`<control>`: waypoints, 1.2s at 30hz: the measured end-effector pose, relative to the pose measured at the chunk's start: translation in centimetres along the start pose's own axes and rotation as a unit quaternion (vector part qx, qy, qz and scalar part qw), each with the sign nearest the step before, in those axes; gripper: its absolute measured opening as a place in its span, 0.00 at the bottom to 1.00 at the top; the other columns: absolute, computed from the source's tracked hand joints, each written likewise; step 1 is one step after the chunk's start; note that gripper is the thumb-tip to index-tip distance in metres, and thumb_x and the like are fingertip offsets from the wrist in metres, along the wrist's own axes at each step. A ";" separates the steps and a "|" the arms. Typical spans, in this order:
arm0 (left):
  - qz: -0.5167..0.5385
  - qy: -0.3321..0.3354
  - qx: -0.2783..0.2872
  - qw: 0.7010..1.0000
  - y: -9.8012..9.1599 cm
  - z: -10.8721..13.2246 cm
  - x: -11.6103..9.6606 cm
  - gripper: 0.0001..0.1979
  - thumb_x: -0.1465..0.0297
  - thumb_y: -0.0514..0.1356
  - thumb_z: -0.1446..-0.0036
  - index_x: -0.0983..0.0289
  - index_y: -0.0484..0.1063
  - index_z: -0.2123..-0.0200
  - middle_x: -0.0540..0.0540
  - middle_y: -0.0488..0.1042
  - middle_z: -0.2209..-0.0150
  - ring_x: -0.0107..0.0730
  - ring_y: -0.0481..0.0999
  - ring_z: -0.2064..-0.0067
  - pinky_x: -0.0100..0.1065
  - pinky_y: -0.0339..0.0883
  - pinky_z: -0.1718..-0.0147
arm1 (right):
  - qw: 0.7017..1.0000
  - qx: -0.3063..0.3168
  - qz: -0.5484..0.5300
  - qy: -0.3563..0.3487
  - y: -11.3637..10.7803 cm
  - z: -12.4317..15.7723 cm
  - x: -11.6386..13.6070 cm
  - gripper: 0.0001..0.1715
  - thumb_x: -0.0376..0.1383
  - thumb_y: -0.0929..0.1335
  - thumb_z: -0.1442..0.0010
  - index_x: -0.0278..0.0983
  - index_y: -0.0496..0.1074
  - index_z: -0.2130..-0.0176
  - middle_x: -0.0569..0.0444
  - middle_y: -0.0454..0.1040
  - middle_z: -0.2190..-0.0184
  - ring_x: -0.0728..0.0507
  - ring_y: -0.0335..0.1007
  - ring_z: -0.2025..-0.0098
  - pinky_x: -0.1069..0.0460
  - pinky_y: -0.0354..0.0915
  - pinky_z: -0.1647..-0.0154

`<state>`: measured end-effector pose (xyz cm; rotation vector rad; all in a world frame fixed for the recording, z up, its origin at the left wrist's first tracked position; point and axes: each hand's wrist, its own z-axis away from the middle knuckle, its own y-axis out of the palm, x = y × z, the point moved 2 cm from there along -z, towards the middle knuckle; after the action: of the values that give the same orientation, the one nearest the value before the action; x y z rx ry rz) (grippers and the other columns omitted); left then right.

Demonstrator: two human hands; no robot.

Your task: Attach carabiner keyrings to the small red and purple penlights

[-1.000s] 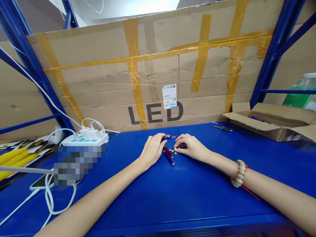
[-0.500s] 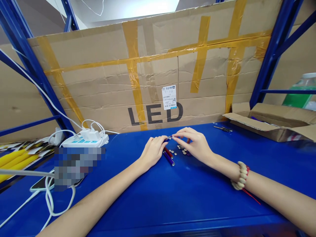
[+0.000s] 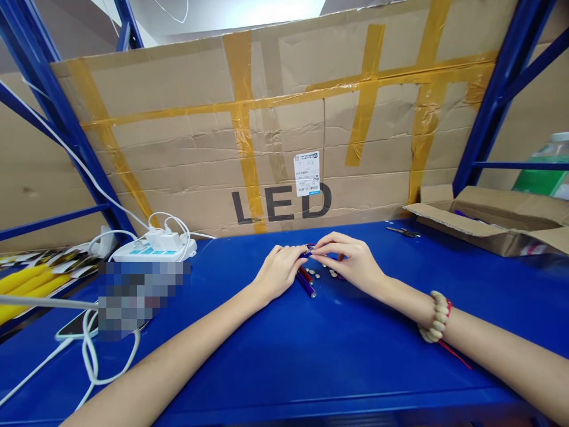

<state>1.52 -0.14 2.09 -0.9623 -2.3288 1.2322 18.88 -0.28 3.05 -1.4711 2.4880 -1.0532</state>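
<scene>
My left hand (image 3: 278,270) is closed around a small purple metal tube (image 3: 310,248), whose shiny end sticks out past the fingertips. My right hand (image 3: 353,258) meets it there, thumb and fingers pinched at the tube; any small piece between those fingertips is hidden. On the table just below the hands lie another purple metal tube (image 3: 306,286) and a red one (image 3: 306,274), side by side. Several small silver discs that look like button cells (image 3: 333,273) are scattered between the hands, partly covered by my right fingers.
Keys (image 3: 403,232) and an open cardboard box (image 3: 498,237) lie at the back right of the blue table (image 3: 284,356). A white power strip (image 3: 155,252) with cables and a phone (image 3: 77,326) are on the left. A taped cardboard sheet (image 3: 200,160) stands behind.
My right fingertips have come closer to my left ones and now pinch at the purple tube's end. The right hand covers more of the discs. The view has shifted slightly.
</scene>
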 end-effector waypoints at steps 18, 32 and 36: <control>-0.022 -0.062 -0.084 0.994 0.1 0.2 0.3 0.06 0.69 0.49 0.37 0.62 0.60 0.57 0.53 0.74 0.62 0.31 0.72 0.64 0.32 0.60 0.63 | 0.986 0.140 0.055 0.076 1.1 0.4 -0.5 0.14 0.43 0.67 0.46 0.43 0.71 0.58 0.51 0.69 0.55 0.42 0.66 0.54 0.49 0.66 0.62; -0.012 -0.048 -0.052 0.997 0.0 0.1 0.2 0.04 0.70 0.50 0.38 0.62 0.61 0.60 0.53 0.72 0.62 0.32 0.71 0.63 0.33 0.60 0.63 | 0.973 0.216 0.061 0.049 1.7 0.5 -1.2 0.09 0.42 0.67 0.44 0.44 0.76 0.65 0.50 0.70 0.53 0.38 0.61 0.49 0.40 0.56 0.50; -0.015 -0.048 -0.049 0.998 0.0 0.0 0.2 0.04 0.68 0.50 0.38 0.63 0.61 0.61 0.53 0.72 0.62 0.32 0.70 0.63 0.33 0.60 0.63 | 0.975 0.208 0.044 0.056 1.7 0.4 -1.4 0.08 0.42 0.68 0.45 0.42 0.76 0.68 0.50 0.71 0.55 0.39 0.63 0.50 0.41 0.57 0.52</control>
<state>1.33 -0.03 2.09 -0.9151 -2.4896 1.1863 18.53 1.13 1.38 -1.1962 2.1854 -1.5579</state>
